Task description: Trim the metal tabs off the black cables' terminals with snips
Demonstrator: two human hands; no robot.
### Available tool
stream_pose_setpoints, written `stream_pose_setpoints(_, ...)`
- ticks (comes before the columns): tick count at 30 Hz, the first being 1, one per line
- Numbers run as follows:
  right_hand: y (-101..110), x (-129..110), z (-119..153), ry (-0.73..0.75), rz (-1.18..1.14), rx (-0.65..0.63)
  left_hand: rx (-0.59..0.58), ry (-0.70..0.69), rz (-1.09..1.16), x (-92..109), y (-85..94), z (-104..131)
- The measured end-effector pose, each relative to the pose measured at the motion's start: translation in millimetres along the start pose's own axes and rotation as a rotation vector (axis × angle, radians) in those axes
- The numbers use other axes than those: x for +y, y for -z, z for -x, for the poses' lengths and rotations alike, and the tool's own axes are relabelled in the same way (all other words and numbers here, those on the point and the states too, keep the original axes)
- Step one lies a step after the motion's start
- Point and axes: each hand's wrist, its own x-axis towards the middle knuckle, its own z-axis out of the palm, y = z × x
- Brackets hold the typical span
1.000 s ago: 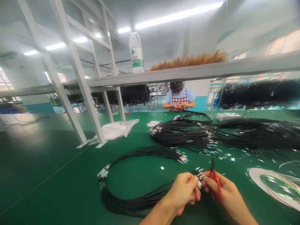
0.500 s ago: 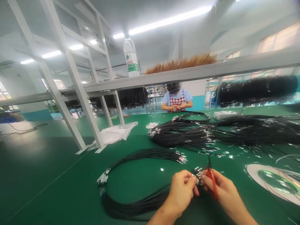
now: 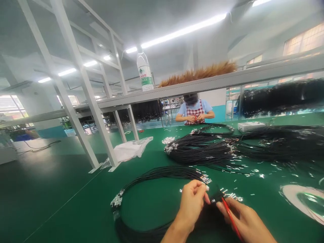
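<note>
My left hand (image 3: pixel 190 204) is closed, thumb and forefinger pinching a small white piece (image 3: pixel 207 188) whose kind I cannot make out. My right hand (image 3: pixel 246 216) is wrapped round red-handled scissors (image 3: pixel 231 217), their dark blades pointing up and away. Between and below the hands lies a bundle of thin black cables (image 3: pixel 128 231), looping round to the left. Bare metallic cable ends (image 3: pixel 232 195) fan out just beyond the scissors. Part of the bundle is hidden behind my left hand and wrist. Silvery tips (image 3: pixel 116 199) gather at the loop's left side.
More black cables (image 3: pixel 202 152) lie across the green table (image 3: pixel 76 209), with scraps scattered about. A tape roll (image 3: pixel 291 194) sits at right. Metal shelf legs (image 3: pixel 101 138) stand left beside a plastic bag (image 3: pixel 131 148). A water bottle (image 3: pixel 144 72) is on the shelf. A co-worker (image 3: pixel 194 109) sits opposite.
My hands have moved apart. The left pulled away with the white piece, and the cable ends held between them now lie spread on the table. The scissors have tilted and the view has shifted.
</note>
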Motion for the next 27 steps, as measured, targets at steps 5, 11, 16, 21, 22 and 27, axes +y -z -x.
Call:
stream_pose_setpoints(5, 10, -12, -5, -0.244, -0.298, 0.072, -0.084, -0.022, -0.081, -5, -7.6, 3)
stream_pose_setpoints(11, 16, -18, -8, -0.275, -0.42, 0.016, -0.174, -0.052, -0.163, -4, -18.7, 11)
stream_pose_setpoints(16, 12, -19, -5, -0.25, -0.449, 0.053, -0.199, 0.04, -0.099, -7, -18.9, 10)
stream_pose_setpoints(21, 8, -21, -1, -0.274, -0.441, 0.109, -0.138, -0.033, -0.143, -12, -23.5, 11)
stream_pose_setpoints(22, 8, -20, -1, -0.285, -0.428, 0.126, -0.106, -0.065, -0.172, -13, -25.0, 12)
stream_pose_setpoints(27, 6, -11, -1, -0.328, -0.381, 0.114, 0.035, -0.173, -0.333, -14, -28.9, 19)
